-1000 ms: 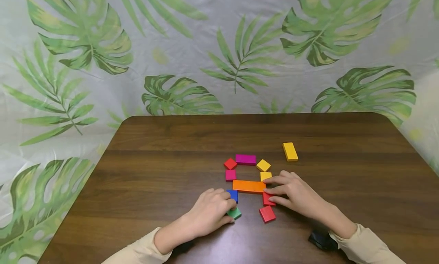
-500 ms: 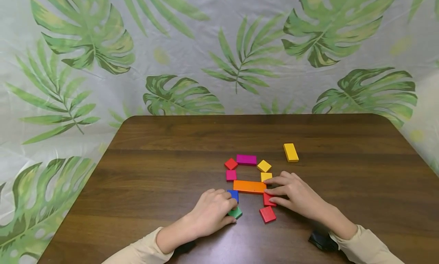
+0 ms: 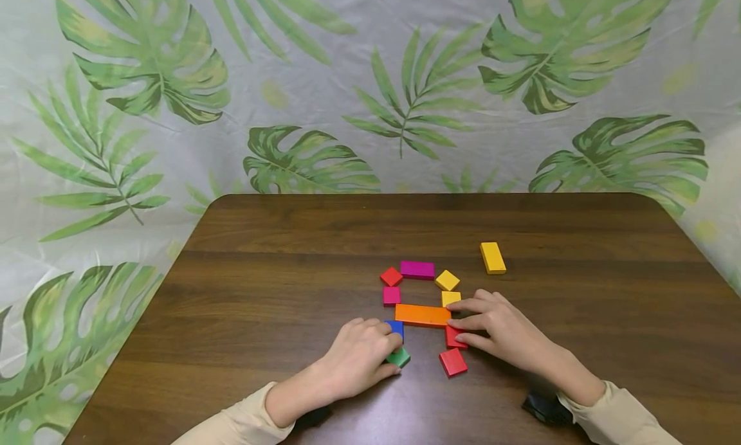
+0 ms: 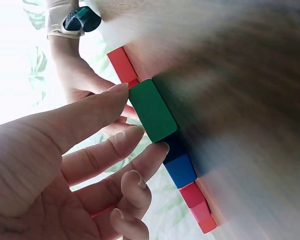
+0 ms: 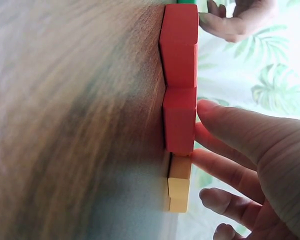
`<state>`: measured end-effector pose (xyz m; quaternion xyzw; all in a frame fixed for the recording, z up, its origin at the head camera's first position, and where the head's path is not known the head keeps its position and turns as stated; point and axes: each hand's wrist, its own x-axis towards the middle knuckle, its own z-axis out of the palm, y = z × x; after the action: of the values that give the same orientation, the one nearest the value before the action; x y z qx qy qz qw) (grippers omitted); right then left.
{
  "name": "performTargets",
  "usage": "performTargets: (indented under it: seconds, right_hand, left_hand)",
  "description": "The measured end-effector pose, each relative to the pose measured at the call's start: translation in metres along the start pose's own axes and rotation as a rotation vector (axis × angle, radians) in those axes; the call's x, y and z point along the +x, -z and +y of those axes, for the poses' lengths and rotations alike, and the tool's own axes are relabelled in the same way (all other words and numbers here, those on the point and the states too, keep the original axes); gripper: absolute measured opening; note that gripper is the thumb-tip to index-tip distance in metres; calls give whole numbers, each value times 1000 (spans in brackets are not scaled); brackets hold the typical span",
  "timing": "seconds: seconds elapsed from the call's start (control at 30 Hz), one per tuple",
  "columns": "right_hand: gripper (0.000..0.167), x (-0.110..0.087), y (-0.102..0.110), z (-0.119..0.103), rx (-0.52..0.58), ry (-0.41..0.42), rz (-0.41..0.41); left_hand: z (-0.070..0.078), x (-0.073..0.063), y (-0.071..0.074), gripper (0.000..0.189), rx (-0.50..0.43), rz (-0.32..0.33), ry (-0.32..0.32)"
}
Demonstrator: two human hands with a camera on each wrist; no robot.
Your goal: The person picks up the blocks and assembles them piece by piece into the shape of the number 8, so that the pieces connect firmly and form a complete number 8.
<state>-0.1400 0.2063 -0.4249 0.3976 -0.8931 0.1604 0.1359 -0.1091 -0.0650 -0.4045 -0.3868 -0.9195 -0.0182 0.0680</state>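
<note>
My left hand is at a green block, its thumb and fingertips pinching it at the near left of the block outline. A blue block sits right beyond, partly under the fingers. My right hand reaches in from the right with extended fingers. Its thumb rests on a red block whose top shows in the right wrist view as a red block face; other fingertips touch the right end of the long orange block. Another red block lies nearer, untouched.
Beyond the orange block, a magenta block, a tilted red block, a purple block and two yellow blocks form a loop. One yellow block lies apart on the brown table. A leaf-patterned cloth hangs behind.
</note>
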Motion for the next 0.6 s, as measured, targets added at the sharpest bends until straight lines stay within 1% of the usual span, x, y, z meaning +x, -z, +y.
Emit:
performTargets:
  seconds: [0.17, 0.3, 0.4, 0.5, 0.6]
  right_hand:
    - [27, 0, 0, 0, 0, -1, -3]
    - [26, 0, -1, 0, 10, 12, 13]
    - [25, 0, -2, 1, 15, 20, 28]
    - [25, 1, -2, 1, 21, 21, 39]
    - [25, 1, -3, 1, 27, 22, 42]
  left_hand:
    - [-1, -1, 1, 25, -8, 8, -2]
    - [-6, 0, 4, 22, -77, 5, -1]
    - [-14, 4, 6, 18, -166, 12, 10]
    - [-25, 12, 5, 16, -220, 25, 31]
    - [-35, 20, 2, 20, -256, 3, 59]
